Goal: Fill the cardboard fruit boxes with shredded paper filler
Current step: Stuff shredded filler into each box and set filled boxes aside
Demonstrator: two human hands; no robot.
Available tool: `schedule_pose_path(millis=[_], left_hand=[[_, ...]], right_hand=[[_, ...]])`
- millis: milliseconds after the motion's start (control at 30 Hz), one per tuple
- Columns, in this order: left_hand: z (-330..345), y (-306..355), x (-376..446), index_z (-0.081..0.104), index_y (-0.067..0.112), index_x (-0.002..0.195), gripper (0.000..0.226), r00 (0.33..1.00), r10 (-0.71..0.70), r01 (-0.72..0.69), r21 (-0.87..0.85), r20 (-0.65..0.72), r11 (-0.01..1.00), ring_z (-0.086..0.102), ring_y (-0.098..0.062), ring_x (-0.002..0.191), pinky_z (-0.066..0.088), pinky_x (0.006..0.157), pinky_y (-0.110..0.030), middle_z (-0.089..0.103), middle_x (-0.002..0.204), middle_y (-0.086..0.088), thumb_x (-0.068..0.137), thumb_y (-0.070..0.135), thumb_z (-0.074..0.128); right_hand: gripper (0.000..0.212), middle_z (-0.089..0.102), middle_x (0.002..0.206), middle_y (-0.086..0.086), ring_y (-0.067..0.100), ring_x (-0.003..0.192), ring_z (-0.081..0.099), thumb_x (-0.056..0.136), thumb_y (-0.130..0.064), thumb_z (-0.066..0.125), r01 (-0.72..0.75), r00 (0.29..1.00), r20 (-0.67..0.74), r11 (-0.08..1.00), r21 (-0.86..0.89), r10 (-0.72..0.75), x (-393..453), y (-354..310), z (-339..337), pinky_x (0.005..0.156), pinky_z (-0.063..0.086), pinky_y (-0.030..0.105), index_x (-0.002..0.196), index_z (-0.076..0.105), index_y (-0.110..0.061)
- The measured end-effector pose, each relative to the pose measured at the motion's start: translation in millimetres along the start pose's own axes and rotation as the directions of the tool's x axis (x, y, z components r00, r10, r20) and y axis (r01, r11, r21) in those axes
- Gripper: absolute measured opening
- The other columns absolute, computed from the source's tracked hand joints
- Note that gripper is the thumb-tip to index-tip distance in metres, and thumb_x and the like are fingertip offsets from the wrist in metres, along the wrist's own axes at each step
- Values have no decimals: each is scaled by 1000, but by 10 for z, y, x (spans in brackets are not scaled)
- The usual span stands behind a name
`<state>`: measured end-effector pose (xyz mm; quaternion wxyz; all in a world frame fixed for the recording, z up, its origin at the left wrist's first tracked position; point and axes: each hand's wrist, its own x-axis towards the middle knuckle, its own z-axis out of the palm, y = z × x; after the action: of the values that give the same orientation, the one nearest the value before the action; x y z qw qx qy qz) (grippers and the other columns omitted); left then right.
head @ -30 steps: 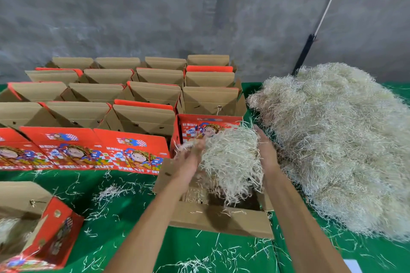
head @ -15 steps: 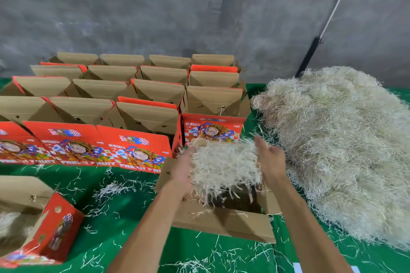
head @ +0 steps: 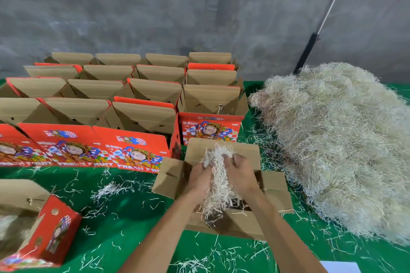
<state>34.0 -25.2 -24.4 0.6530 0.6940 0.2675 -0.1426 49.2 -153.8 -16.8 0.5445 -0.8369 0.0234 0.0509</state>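
Bare grey concrete wall (head: 133, 11) backs a green tabletop (head: 124, 213) strewn with loose paper strands, where you stand over an open cardboard box (head: 224, 221) with its flaps spread outward. Your left hand (head: 198, 180) and right hand (head: 240, 175) press in from either side on a clump of shredded paper (head: 218, 180), fingers curled around it, the clump squeezed tall and narrow between your palms and hanging down into the box mouth. Its top strands poke up above your fingers. To your right, a large heap of shredded paper (head: 337, 144) lies on the tabletop, just beside the box and reaching back toward the wall. Behind the box and to your left, rows of empty boxes (head: 142, 93) stand with flaps raised, the nearest row showing red printed fronts with a cartoon figure. At your near left, a red box (head: 44, 235) sits on the tabletop, pale filler visible inside it. A dark pole (head: 307, 53) with a white upper part leans against the wall behind the heap.
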Motion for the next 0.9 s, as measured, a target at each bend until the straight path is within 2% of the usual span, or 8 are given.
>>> schedule_pose_path(millis=[233,367,433,533,633,700,800,900], left_hand=[[-431,292,-5,54,13,133,58,991,73,-70,29,-109,997,58,-24,115,36,106,-41,62,123,-2,92,56,56],[-548,249,69,57,21,127,64,983,-50,102,-298,177,949,69,-27,102,47,100,-48,73,110,-7,79,62,72],[-665,157,113,61,22,114,65,965,-33,121,-332,259,935,70,-26,97,49,96,-53,75,102,-5,67,60,83],[-642,-47,158,58,28,126,56,975,-70,62,43,211,997,61,-22,109,49,94,-47,62,119,9,79,55,74],[-543,-146,213,48,21,140,54,990,-72,33,299,120,954,54,-25,124,50,96,-37,48,145,1,94,49,56],[-519,-109,186,39,32,145,63,998,11,-47,644,60,763,52,-15,122,48,83,-27,46,146,9,92,66,44],[-452,-162,277,35,30,147,64,991,61,-127,718,117,685,56,-9,99,39,58,-20,55,135,6,93,62,42],[-318,-291,400,33,20,149,66,990,32,-128,755,141,644,47,-18,127,42,102,-35,39,153,-2,95,54,47]], right_hand=[[40,42,50,-16,5,43,39,90,-62,57,-157,966,-158,953,260,202,149,152,-564,48,39,23,73,54,-26],[81,67,98,-11,10,86,59,71,-94,44,-177,957,-179,951,252,226,103,292,-649,85,49,37,117,63,-31],[77,60,108,-20,12,100,60,73,-91,48,-248,956,-106,946,207,274,15,402,-663,98,48,46,122,60,-34],[36,53,57,-3,9,50,50,89,-58,62,-286,958,-53,957,-42,283,-114,550,-621,53,48,26,79,53,-25],[30,45,44,-14,1,34,37,98,-32,61,-159,986,-78,979,-129,150,-174,584,-563,38,31,10,76,60,-10],[17,59,57,-18,-1,35,43,99,-25,60,-87,994,-81,983,-162,75,-181,541,-499,37,31,9,97,69,-12],[21,64,73,-5,5,42,46,97,-25,62,-94,996,-10,976,-198,94,-138,514,-363,40,37,19,116,65,-15],[21,66,95,-2,11,78,63,94,-32,64,-27,998,-65,901,-432,-1,-52,578,-185,69,57,30,110,65,-19]])
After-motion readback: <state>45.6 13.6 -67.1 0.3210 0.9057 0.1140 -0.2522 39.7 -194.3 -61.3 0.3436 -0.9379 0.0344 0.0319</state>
